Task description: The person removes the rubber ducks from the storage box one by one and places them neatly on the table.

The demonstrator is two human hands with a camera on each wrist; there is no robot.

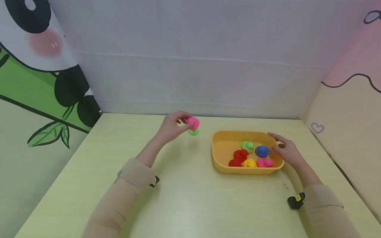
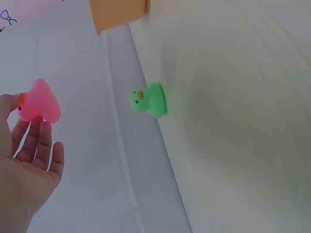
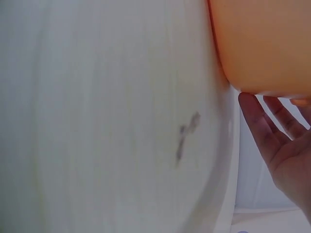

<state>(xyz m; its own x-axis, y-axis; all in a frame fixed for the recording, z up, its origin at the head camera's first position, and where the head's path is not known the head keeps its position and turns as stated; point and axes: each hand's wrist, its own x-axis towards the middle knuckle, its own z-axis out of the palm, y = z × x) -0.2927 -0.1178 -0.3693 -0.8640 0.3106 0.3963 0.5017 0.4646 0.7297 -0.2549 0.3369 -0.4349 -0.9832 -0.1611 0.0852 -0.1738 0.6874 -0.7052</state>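
Observation:
My left hand (image 1: 172,128) pinches a pink rubber duck (image 1: 193,123) between thumb and fingers, off the table. Just below it in the head view, a green rubber duck (image 1: 193,132) is partly hidden; the left wrist view shows this green duck (image 2: 153,100) upright on the table, apart from the hand. To the right stands a yellow-orange plastic basket (image 1: 221,168) holding several ducks: a green duck (image 1: 247,146), a blue duck (image 1: 262,151), red ones (image 1: 240,154), a yellow duck (image 1: 249,163) and a pink duck (image 1: 265,162). My right hand (image 1: 287,150) touches the basket's right end with extended fingers.
The pale wooden table (image 1: 190,205) ends at a white backdrop (image 1: 190,82) behind. Printed panels flank it: a green-and-white cartoon panel (image 1: 32,89) on the left, a pink-and-cream panel (image 1: 348,109) on the right. A dark mark (image 3: 182,141) lies on the tabletop near the basket.

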